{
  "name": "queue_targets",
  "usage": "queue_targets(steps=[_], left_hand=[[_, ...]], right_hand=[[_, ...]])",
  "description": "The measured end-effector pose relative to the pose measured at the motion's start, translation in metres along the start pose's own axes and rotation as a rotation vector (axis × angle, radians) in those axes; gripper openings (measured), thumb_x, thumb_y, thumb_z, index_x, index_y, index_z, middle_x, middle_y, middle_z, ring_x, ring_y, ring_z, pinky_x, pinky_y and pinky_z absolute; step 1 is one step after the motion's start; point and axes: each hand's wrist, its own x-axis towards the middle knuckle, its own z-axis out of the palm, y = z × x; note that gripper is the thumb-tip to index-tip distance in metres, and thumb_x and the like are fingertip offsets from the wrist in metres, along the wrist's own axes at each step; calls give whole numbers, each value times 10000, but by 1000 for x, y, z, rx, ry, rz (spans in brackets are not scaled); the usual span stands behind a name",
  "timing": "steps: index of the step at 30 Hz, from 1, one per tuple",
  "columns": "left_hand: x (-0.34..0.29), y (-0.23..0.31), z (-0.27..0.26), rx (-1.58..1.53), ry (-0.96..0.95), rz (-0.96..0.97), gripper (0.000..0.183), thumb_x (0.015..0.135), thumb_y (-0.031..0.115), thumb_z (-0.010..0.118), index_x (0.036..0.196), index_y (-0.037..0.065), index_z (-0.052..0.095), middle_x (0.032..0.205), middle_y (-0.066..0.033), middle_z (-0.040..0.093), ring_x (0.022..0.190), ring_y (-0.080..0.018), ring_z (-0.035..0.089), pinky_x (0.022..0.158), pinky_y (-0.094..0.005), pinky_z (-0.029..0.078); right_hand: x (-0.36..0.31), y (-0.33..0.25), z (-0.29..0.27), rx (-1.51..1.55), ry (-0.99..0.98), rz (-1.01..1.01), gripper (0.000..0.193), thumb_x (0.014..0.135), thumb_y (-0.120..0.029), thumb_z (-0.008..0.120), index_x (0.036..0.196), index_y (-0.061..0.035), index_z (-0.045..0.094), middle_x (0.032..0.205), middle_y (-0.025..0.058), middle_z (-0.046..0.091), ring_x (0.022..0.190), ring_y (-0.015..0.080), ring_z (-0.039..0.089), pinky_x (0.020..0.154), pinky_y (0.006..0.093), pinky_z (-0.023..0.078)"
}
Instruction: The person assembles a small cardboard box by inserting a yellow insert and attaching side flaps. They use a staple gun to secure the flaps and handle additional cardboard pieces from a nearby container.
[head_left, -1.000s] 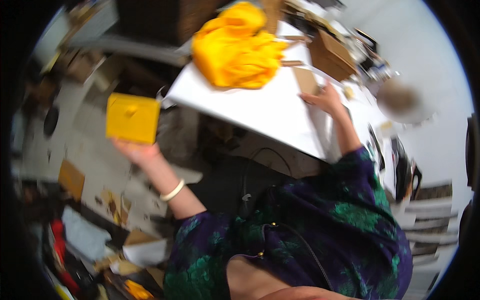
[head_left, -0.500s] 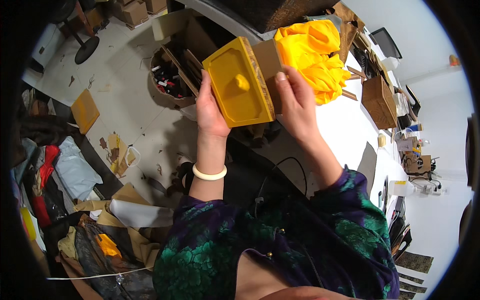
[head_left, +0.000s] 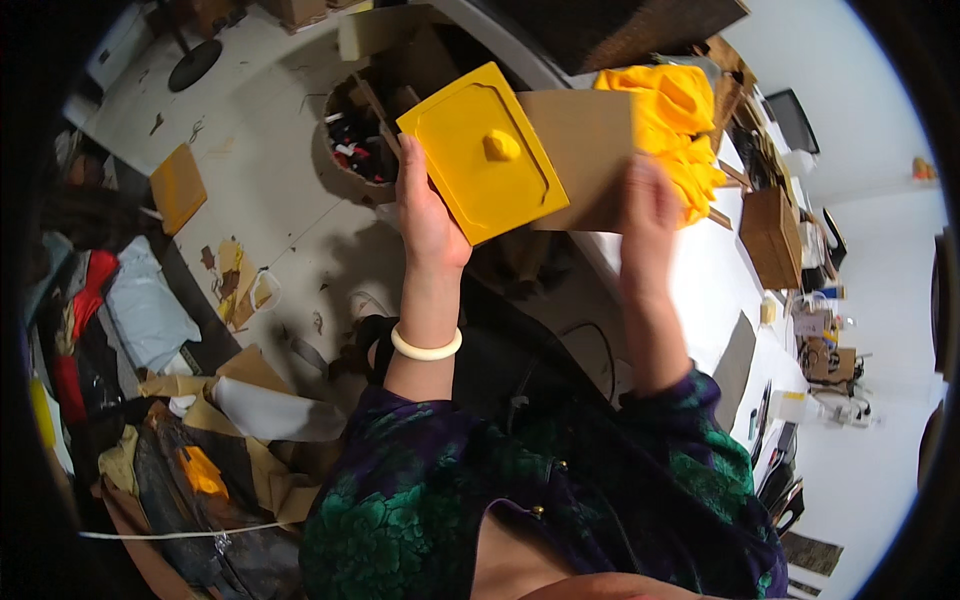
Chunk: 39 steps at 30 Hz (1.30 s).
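My left hand (head_left: 433,222) holds a yellow rectangular lid (head_left: 455,170) by its lower left edge, thumb on the near side. A rounded yellow knob (head_left: 501,146) stands out from the lid's face, inside a shallow cut-cornered border. Partly behind the lid, a flat brown board (head_left: 585,145) reaches out to the right. My right hand (head_left: 650,215), smeared by motion, is closed on the board's right edge. The lid hides the board's left part, and the fingers behind both things are out of sight.
A bunched bright yellow cloth (head_left: 672,120) lies on the white table (head_left: 690,285), near a brown wooden box (head_left: 769,236). A round bin of scraps (head_left: 352,150) stands on the floor beyond my left hand. Bags, paper and fabric lie at the lower left.
My right hand has moved right with the brown board, and more of the board shows beside the lid. The lid has tilted, so its patterned brown side no longer shows.
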Motion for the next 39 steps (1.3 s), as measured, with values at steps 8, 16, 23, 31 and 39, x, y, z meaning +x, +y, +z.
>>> queue_targets(steps=[8, 16, 23, 31, 39], left_hand=[[33, 93, -111, -29, 442, 417, 570, 1078, 479, 315, 1465, 74, 417, 1472, -132, 485, 1324, -322, 503, 1079, -485, 450], [37, 106, -191, -140, 625, 534, 543, 1080, 466, 301, 1426, 79, 461, 1439, -114, 521, 1270, -321, 551, 1033, -511, 488], [57, 103, -216, -153, 684, 415, 510, 1068, 450, 341, 1396, 93, 500, 1423, -100, 533, 1253, -318, 558, 1036, -512, 486], [59, 123, -232, -186, 772, 426, 535, 1070, 469, 324, 1405, 85, 490, 1440, -107, 519, 1268, -321, 549, 1034, -527, 488], [57, 105, -216, -110, 753, 383, 542, 1073, 453, 288, 1424, 86, 476, 1447, -116, 515, 1268, -329, 550, 1046, -523, 477]], right_hand=[[13, 61, -271, -181, 242, 304, 302, 1047, -221, 543, 1251, -8, 608, 1131, 55, 666, 1029, 122, 612, 894, 285, 498], [0, -17, -117, -1177, -21, -678, 377, 917, -33, 650, 1282, 32, 582, 1250, 211, 618, 1171, 329, 589, 1037, 410, 444], [-30, 6, 101, -695, -516, -836, 296, 781, -40, 728, 1074, -29, 694, 1227, 152, 633, 1204, 339, 564, 1053, 487, 425], [14, 3, -146, -1469, -61, -407, 481, 930, -173, 688, 1364, -47, 525, 1351, 169, 548, 1353, 336, 433, 1123, 494, 353], [-44, 30, 119, -737, -826, -564, 317, 791, 27, 649, 1106, -6, 653, 1165, 164, 625, 1171, 371, 572, 1054, 453, 440]])
